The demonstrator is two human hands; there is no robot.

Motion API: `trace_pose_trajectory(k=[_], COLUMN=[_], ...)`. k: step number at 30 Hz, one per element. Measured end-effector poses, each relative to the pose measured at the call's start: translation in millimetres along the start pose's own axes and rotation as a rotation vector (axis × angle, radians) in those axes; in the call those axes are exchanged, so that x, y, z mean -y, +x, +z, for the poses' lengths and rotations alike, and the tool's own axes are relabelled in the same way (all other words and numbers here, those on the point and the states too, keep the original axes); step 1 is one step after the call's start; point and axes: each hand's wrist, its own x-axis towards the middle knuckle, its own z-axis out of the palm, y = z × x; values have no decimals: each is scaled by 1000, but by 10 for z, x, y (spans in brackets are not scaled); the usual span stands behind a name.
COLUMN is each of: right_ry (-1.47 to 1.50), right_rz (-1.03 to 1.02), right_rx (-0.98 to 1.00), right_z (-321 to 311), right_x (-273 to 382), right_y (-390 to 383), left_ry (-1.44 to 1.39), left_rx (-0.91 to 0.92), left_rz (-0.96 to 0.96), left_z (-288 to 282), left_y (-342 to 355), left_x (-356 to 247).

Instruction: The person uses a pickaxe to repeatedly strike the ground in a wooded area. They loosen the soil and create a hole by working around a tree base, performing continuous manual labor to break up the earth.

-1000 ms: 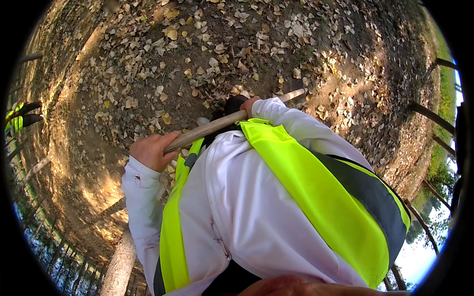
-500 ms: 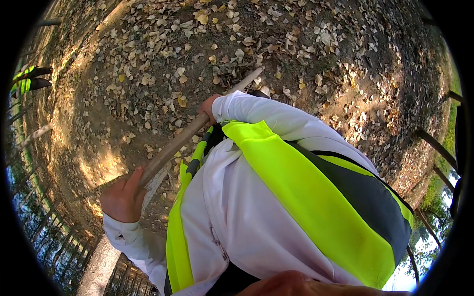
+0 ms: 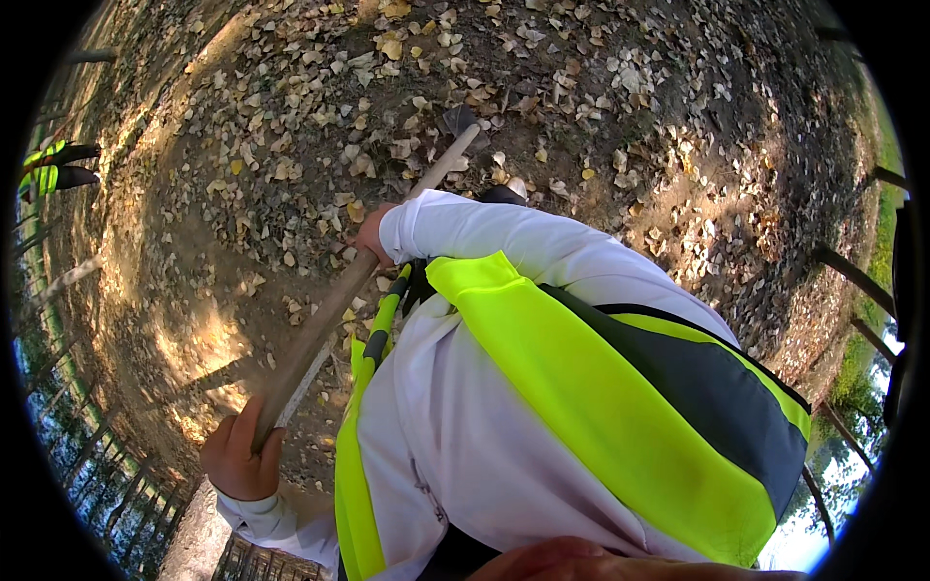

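A long wooden-handled hoe (image 3: pixel 325 322) slants from the near left up toward the far middle. Its dark flat blade (image 3: pixel 458 120) lies at the leaf-strewn ground beside the handle's far tip. Near the lower end, my left hand (image 3: pixel 242 457) is closed around the handle, thumb and fingers on either side. Farther up, my right hand (image 3: pixel 374 235) grips the shaft, partly covered by its white sleeve. My right arm crosses in front of my body, over a white jacket and a bright yellow-green vest (image 3: pixel 581 387).
Dry leaves (image 3: pixel 291 145) cover the brown soil. A dark shoe (image 3: pixel 504 194) shows past my right sleeve. At the far left are another person's legs (image 3: pixel 60 165) in dark and yellow-green clothing. Tree trunks (image 3: pixel 852 278) stand along the right edge; a pale trunk (image 3: pixel 197 537) rises at the lower left.
Both hands have come nearer with the hoe, the right hand also shifting left. The handle's far tip has moved left, and the blade now shows beside it.
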Motion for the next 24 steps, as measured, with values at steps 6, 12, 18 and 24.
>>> trace_pose_trajectory(k=[6,12,18,24], right_ry=[52,-2,42,67], right_rz=[196,429,537,404], right_rx=[170,206,250,68], right_z=[509,788,1004,1074], right_x=[-558,-1230,-1695,-1564], right_y=[-464,-1304,-1604,-1226], left_ry=[-362,-492,-474,-368], left_rx=[103,68,184,219], left_rz=[-116,128,216,76], left_z=[844,1638,1815,1598], left_y=[202,808,1117,878], left_x=[234,-115,-371,-471])
